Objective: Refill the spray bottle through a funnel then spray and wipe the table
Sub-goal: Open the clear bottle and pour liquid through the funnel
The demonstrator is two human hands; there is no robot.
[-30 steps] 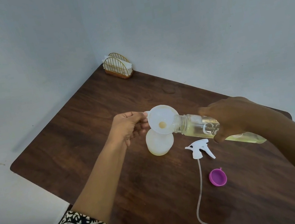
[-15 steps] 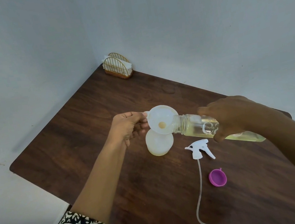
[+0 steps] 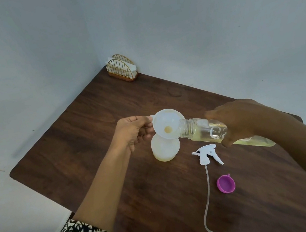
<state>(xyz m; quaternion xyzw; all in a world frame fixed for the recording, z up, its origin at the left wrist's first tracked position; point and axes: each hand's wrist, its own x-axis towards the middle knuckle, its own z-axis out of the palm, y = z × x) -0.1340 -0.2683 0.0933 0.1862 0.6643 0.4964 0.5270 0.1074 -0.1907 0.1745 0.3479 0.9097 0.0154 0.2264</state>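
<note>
Funnel sits centre frame in the neck of the white spray bottle; left hand pinches its rim tab. Right hand is wrapped around the clear refill bottle, tipped nearly flat, mouth over the funnel rim. Thin plastic throughout, probably light and flexible; a hard squeeze would likely surge the yellowish liquid. Grip the refill mid-body; if wet, probably slippery. Spray bottle looks top-heavy with funnel in, so steady it low. Trigger head and purple cap lie on the table, lower right of centre.
</note>
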